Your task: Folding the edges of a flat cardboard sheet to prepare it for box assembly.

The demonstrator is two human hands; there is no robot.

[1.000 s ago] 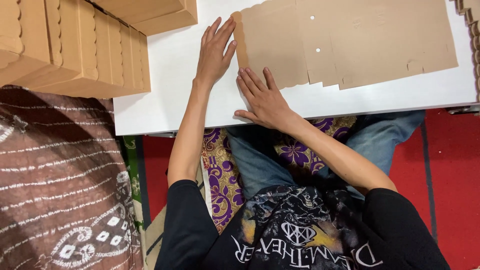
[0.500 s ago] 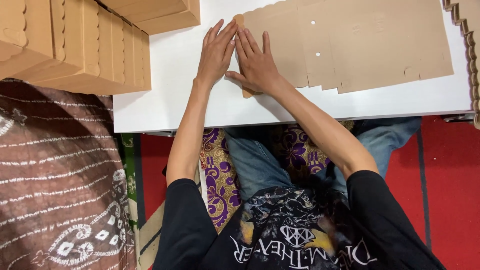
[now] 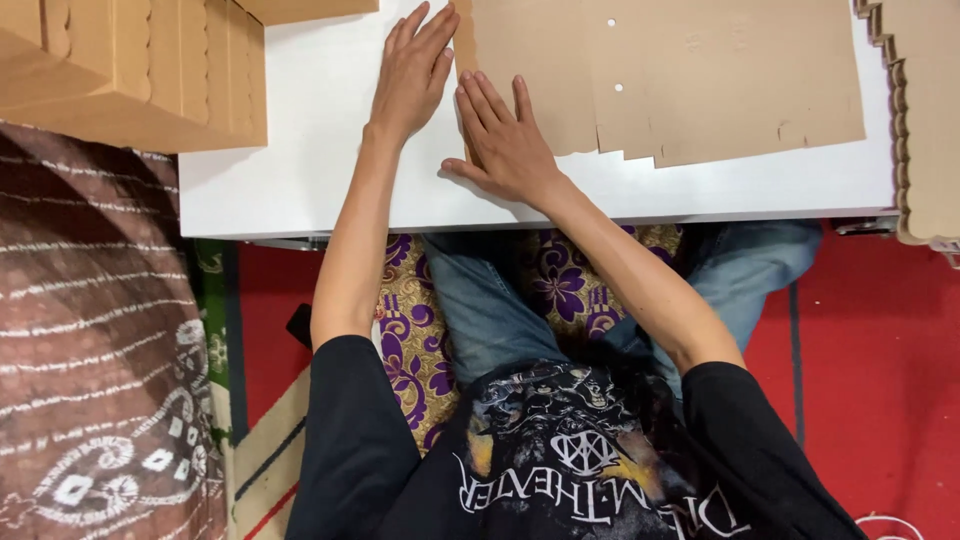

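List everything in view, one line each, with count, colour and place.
flat cardboard sheet: one, tan, on the table under both hands
table: one, white, across the top
folded cardboard boxes: a row, tan, top left
stack of scalloped cardboard sheets: one, tan, right edge
patterned cloth: one, brown and white, left
floor covering: red, below the table
left hand: flat at the sheet's left edge
right hand: flat on the sheet's left part
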